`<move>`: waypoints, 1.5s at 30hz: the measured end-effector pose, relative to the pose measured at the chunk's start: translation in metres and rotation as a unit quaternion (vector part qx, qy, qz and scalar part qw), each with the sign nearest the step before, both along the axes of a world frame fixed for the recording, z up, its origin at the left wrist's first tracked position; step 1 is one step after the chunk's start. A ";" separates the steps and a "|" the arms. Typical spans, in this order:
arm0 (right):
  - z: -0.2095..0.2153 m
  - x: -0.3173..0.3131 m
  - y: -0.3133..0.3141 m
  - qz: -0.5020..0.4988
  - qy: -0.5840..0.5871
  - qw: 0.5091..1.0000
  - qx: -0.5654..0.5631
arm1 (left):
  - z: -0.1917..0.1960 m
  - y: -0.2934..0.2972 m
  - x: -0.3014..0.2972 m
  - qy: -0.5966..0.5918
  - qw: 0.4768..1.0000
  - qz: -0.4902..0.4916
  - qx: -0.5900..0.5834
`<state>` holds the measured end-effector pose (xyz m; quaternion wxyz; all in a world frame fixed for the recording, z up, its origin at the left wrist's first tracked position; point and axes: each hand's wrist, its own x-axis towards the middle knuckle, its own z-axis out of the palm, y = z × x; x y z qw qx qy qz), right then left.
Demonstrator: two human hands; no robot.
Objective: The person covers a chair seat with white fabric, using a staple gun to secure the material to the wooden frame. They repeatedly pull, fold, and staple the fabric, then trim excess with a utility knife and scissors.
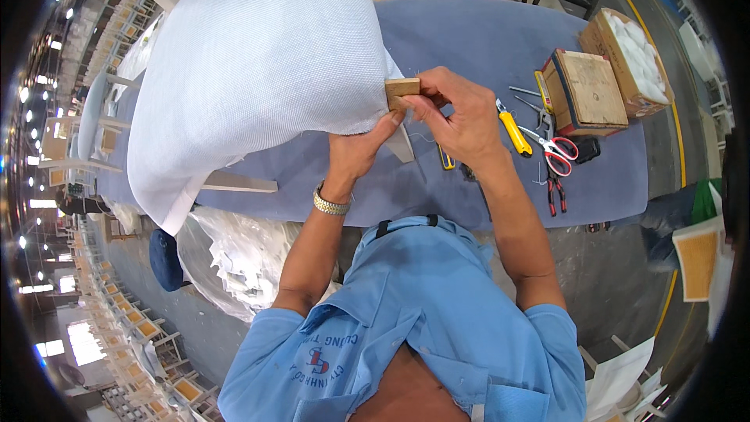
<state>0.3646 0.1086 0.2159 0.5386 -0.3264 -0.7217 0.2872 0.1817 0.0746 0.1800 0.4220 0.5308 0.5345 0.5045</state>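
Note:
A chair [266, 55] covered in pale grey-blue woven fabric lies on the blue-grey table, its light wooden legs [242, 182] showing below the cover. At the cover's right corner, my right hand [462, 116] pinches a small flat wooden block [401, 89] between thumb and fingers. The block presses against the fabric edge. My left hand [355, 155], with a metal watch [331, 200] at the wrist, grips that same corner from below. Its thumb lies just under the block, and its other fingers are mostly hidden behind the fabric.
Right of my hands lie a yellow utility knife [515, 134], red-handled scissors [559, 155] and red-handled pliers [556, 194]. A wooden box [590, 90] and a carton with white padding [634, 55] stand at the table's right end. Plastic sheeting [234, 258] sits below the table's left side.

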 end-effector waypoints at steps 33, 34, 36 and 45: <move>-0.266 0.144 -0.013 -0.219 0.137 0.871 -0.418 | -0.029 -0.008 -0.042 -0.338 0.939 -0.025 0.056; -0.280 0.153 -0.019 -0.224 0.083 0.889 -0.390 | -0.028 -0.005 -0.043 -0.319 0.946 -0.035 0.049; -0.299 0.158 -0.051 -0.317 -0.119 0.910 -0.238 | -0.019 -0.002 -0.042 -0.265 0.964 -0.013 0.005; -0.265 0.084 -0.110 -0.348 -0.356 0.810 -0.309 | -0.010 -0.001 -0.040 -0.204 0.978 -0.046 0.000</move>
